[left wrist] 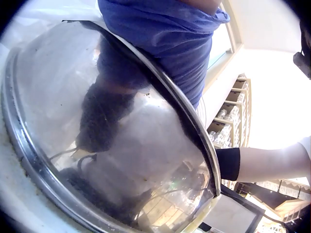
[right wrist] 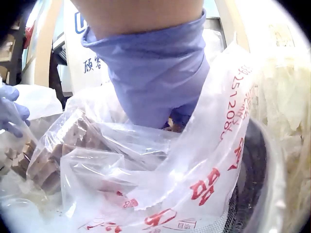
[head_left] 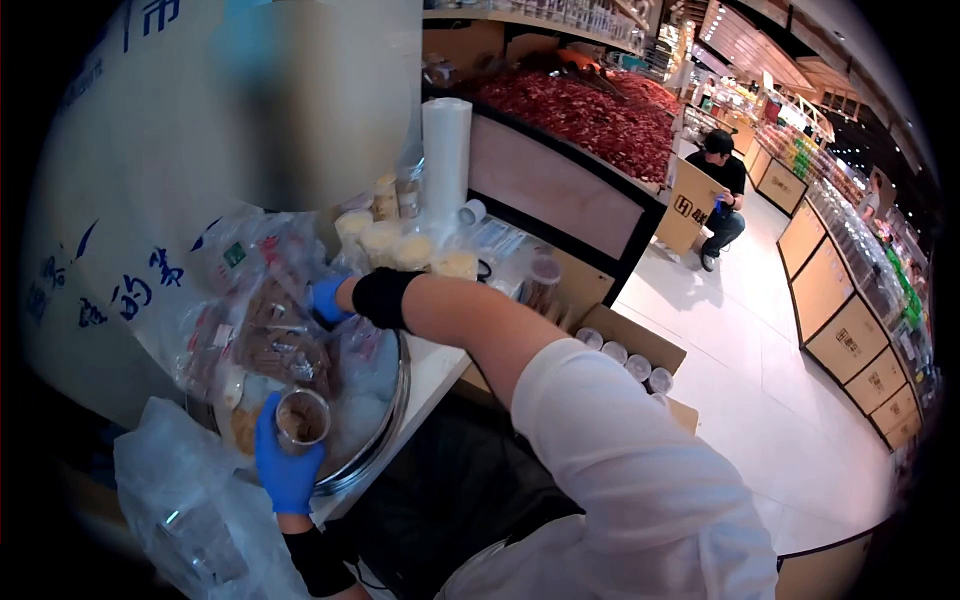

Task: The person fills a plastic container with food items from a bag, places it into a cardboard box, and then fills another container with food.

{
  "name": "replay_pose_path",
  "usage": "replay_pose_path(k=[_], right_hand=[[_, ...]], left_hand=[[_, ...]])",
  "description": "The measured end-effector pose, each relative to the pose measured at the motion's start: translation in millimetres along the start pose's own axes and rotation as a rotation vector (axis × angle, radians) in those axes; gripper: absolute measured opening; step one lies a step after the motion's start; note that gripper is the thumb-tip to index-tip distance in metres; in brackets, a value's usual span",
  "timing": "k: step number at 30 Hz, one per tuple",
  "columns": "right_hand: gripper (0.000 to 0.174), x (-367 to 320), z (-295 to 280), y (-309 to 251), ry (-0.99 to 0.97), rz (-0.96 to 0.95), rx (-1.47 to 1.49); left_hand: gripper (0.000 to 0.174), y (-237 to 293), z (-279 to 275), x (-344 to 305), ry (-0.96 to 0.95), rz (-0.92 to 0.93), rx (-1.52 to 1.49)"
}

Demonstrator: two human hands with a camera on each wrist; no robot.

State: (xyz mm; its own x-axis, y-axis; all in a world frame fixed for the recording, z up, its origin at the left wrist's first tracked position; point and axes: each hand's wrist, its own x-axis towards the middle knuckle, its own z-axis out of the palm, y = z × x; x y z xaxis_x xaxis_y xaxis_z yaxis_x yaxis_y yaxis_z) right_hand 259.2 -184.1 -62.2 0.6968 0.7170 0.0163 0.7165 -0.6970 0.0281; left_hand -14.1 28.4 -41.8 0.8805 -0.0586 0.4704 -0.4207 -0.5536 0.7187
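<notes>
In the head view my blue-gloved left hand holds a clear plastic cup with brown contents, its fingers curled round the side. My gloved right hand reaches among plastic bags beyond the cup. The right wrist view shows this hand with its fingers down behind a clear bag with red print; the fingertips are hidden. Brown blocks lie in a clear bag beside it. Below the bags is a round metal-rimmed basin, whose shiny side fills much of the left wrist view.
Behind the basin stand tubs with pale contents and a roll of clear bags. Lidded cups sit in a cardboard box to the right. A translucent bag hangs at the near left. A person sits in the aisle.
</notes>
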Motion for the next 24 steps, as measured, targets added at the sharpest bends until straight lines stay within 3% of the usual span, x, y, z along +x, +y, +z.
replay_pose_path(k=[2,3,5,6,8,10,12,13,14,18,20,24], right_hand=[[0.023,-18.5,-24.3,-1.5,0.013,-0.111,0.076],[0.023,-27.3,-33.8,-3.9,0.136,-0.15,0.018],[0.026,-42.4,-65.5,-11.3,0.096,-0.148,0.093],[0.023,-38.8,-67.9,-11.2,0.16,-0.102,0.177],[0.026,-45.1,-92.4,-20.7,0.092,0.042,0.277],[0.028,-71.6,-124.0,-37.8,0.254,-0.053,0.272],[0.028,-96.2,-159.5,-70.7,0.213,-0.087,0.265],[0.027,-107.2,-169.8,-83.6,0.196,-0.024,0.497],[0.027,-114.3,-172.9,-94.0,0.171,0.049,0.728],[0.029,-126.3,-161.3,-121.9,-0.093,0.006,0.88],[0.032,-123.6,-141.5,-133.4,-0.208,0.104,0.932],[0.033,-122.0,-118.0,-151.5,-0.173,-0.068,0.976]], left_hand=[[0.073,1.9,-1.2,1.5,-0.015,0.014,0.017],[0.073,2.2,-3.3,2.1,-0.028,0.03,0.029],[0.069,-2.8,-3.3,4.7,0.0,0.053,0.05],[0.069,-5.3,-4.9,5.8,0.001,0.053,0.051],[0.07,-5.5,-8.0,2.0,-0.004,-0.001,0.045],[0.07,1.6,-10.6,-0.2,0.033,-0.069,0.034],[0.071,8.1,-12.2,-1.7,0.009,-0.117,0.012],[0.072,4.7,-11.7,-2.3,0.011,-0.092,0.044],[0.072,4.0,-11.7,-3.2,0.033,-0.114,0.041],[0.073,1.4,-10.4,-3.0,0.03,-0.076,0.084],[0.074,-0.2,-10.5,-3.2,0.004,-0.051,0.125],[0.078,-8.9,-8.9,-3.6,-0.003,-0.048,0.218]])
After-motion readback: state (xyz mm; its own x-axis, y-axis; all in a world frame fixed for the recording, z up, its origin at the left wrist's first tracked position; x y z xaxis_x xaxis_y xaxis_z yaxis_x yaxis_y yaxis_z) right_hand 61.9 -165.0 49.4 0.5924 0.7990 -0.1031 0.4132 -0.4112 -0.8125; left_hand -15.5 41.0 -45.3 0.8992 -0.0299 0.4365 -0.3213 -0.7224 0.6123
